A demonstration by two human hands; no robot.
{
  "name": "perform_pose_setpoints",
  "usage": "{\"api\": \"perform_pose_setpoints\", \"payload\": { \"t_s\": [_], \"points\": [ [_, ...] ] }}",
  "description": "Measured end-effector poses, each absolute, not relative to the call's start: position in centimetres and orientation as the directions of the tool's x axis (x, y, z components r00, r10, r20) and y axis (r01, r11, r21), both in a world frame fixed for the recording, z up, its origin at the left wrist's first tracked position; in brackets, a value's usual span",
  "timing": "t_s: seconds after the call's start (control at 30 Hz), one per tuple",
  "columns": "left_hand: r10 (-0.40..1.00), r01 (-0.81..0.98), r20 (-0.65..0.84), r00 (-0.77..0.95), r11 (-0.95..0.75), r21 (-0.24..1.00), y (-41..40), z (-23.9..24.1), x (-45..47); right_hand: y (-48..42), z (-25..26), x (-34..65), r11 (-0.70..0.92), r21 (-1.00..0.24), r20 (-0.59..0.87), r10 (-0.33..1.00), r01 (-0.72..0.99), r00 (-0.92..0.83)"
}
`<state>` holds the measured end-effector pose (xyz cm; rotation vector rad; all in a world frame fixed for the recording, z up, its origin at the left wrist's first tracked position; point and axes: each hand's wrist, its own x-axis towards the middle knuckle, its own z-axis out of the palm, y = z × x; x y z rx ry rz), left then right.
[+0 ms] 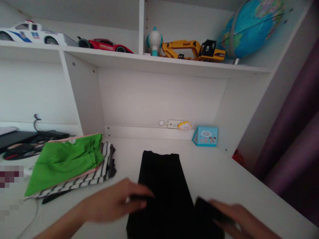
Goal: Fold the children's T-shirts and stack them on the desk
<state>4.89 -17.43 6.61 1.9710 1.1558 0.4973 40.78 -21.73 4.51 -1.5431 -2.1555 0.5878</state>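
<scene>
Both hands pinched the black garment [161, 186] at the desk's [224, 172] near edge: left hand [117, 200] gripping its left side, right hand [231, 214] its right, keeping it flat.

A white desk [219, 166] is stretching under a white hutch, its back panel [161, 99] lying beyond the grip. A shelf [159, 63] is running overhead. A divider [86, 96] is standing up-left of the grip. A purple curtain [296, 132] is hanging to the right. Soft daylight is washing everything evenly.
</scene>
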Motion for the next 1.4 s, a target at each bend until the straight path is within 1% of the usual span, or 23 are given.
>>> {"api": "perform_pose_setpoints", "payload": {
  "t_s": [0.07,0.1,0.13,0.17,0.2,0.27,0.37,0.43,0.53,0.67,0.7,0.73,0.8,0.87,0.97,1.03,1.1,1.13,1.2,1.23,1.3,1.4],
  "points": [
    [0.814,0.498,0.021,0.580,-0.375,0.782,-11.9,8.3,5.8,-16.1,6.5,39.1,0.329,-0.668,0.140,0.936,0.667,-0.322],
    [0.810,0.474,0.029,0.586,-0.372,0.798,-9.1,8.5,6.3,-13.1,6.8,38.1,0.318,-0.718,0.148,0.939,0.619,-0.310],
    [0.854,0.484,0.007,0.520,-0.301,0.822,-6.6,8.2,6.8,-10.3,6.6,37.2,0.243,-0.762,0.126,0.965,0.601,-0.231],
    [0.919,0.498,-0.029,0.394,-0.186,0.847,-4.4,7.4,7.3,-7.8,5.9,36.3,0.201,-0.771,0.104,0.976,0.604,-0.192],
    [0.936,0.510,-0.055,0.348,-0.140,0.849,-2.7,6.3,7.6,-5.6,4.8,35.6,0.170,-0.774,0.088,0.983,0.610,-0.162],
    [0.955,0.514,-0.075,0.288,-0.088,0.853,-0.7,3.3,7.9,-2.9,2.1,34.5,0.121,-0.759,0.075,0.992,0.640,-0.099],
    [0.965,0.491,-0.038,0.259,-0.098,0.866,-0.1,-0.5,7.6,-1.4,-1.7,34.0,0.116,-0.723,0.126,0.991,0.681,-0.035],
    [0.965,0.470,-0.006,0.263,-0.122,0.874,-0.2,-1.7,7.1,-1.2,-3.1,34.2,0.136,-0.704,0.170,0.985,0.697,-0.021],
    [0.951,0.446,0.002,0.308,-0.147,0.883,-0.2,-1.2,6.4,-0.9,-3.7,34.7,0.165,-0.689,0.207,0.978,0.705,-0.027],
    [0.913,0.408,-0.001,0.408,-0.182,0.895,1.0,1.5,6.0,-0.2,-2.8,35.3,0.183,-0.686,0.203,0.978,0.704,-0.056],
    [0.912,0.401,0.005,0.411,-0.186,0.897,1.5,2.2,6.1,0.1,-2.5,35.5,0.176,-0.682,0.197,0.979,0.710,-0.053],
    [0.920,0.402,0.008,0.391,-0.179,0.898,1.9,2.6,6.2,0.3,-2.2,35.6,0.164,-0.675,0.192,0.980,0.719,-0.044],
    [0.954,0.429,-0.004,0.300,-0.132,0.893,2.8,2.6,6.7,0.7,-1.9,35.7,0.131,-0.651,0.186,0.983,0.748,-0.010],
    [0.982,0.474,-0.036,0.183,-0.056,0.879,3.3,1.5,7.4,0.8,-1.9,35.5,0.094,-0.612,0.186,0.982,0.785,0.028],
    [0.996,0.507,-0.068,0.057,0.030,0.861,3.4,-0.8,8.3,0.1,-2.2,34.3,0.073,-0.533,0.225,0.973,0.843,0.058],
    [0.998,0.500,-0.070,0.000,0.060,0.864,3.3,-1.9,8.5,-0.8,-2.3,33.0,0.112,-0.477,0.272,0.962,0.872,0.025],
    [0.997,0.480,-0.070,-0.019,0.070,0.875,2.9,-2.3,8.4,-1.8,-2.3,31.4,0.200,-0.429,0.300,0.951,0.881,-0.070],
    [0.997,0.467,-0.074,-0.016,0.073,0.881,2.5,-2.2,8.3,-2.2,-2.2,30.6,0.256,-0.407,0.284,0.948,0.877,-0.145],
    [0.996,0.445,-0.091,0.002,0.080,0.892,1.4,-1.8,8.0,-2.8,-2.1,29.3,0.355,-0.372,0.190,0.934,0.858,-0.304],
    [0.994,0.432,-0.109,0.024,0.088,0.898,0.5,-1.5,7.7,-3.0,-2.1,28.8,0.385,-0.358,0.129,0.923,0.851,-0.363],
    [0.980,0.394,-0.169,0.107,0.114,0.912,-1.8,-0.8,7.0,-3.3,-2.2,28.1,0.408,-0.333,0.044,0.907,0.850,-0.418],
    [0.923,0.327,-0.241,0.301,0.137,0.935,-6.1,0.1,6.0,-3.4,-2.5,27.9,0.406,-0.315,0.045,0.909,0.858,-0.414]
  ]
}}
